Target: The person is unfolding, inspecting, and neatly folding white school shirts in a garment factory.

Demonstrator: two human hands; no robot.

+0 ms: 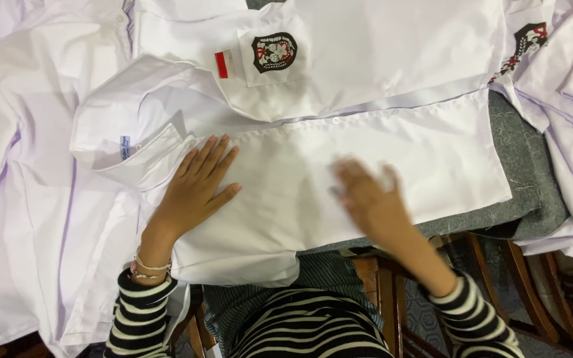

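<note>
I see a white shirt [313, 172] spread flat under both hands, its collar [111, 142] just left of my left hand [197, 185] and its hem edge well to the right of my right hand [369, 199]. A button placket runs along the far side of my fingers. A folded part with a dark crest badge [274, 52] lies beyond my hands.

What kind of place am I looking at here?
Likely a garment workroom or uniform shop: many white shirts piled around, one shirt spread on a grey padded table, both hands flat on it, badged shirts above.
</note>
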